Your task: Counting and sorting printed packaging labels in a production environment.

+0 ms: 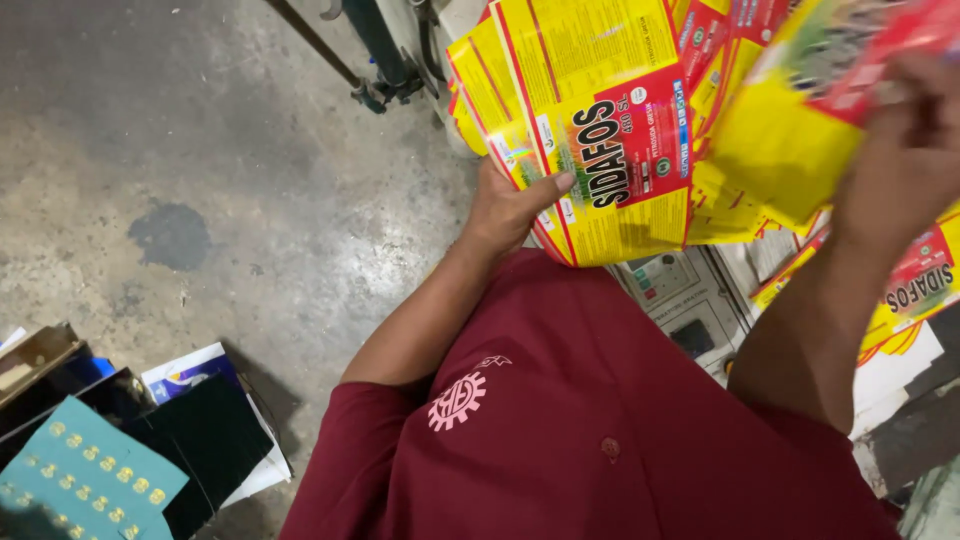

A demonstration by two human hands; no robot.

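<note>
My left hand (505,210) grips the lower corner of a fanned stack of yellow and red printed label sheets (590,130), thumb on top. My right hand (905,150) is up at the right, fingers closed on a blurred yellow and red sheet (790,130) that bends away from the stack. More of the same sheets (915,285) lie under my right forearm. My dark red shirt (590,430) fills the lower middle of the view.
A grey machine control panel (680,300) sits below the sheets. Bare concrete floor (200,150) spreads to the left, with a dark stain. At the lower left lie a teal sheet with gold marks (80,470), black boards and a cardboard box. Metal machine legs (385,60) stand at the top.
</note>
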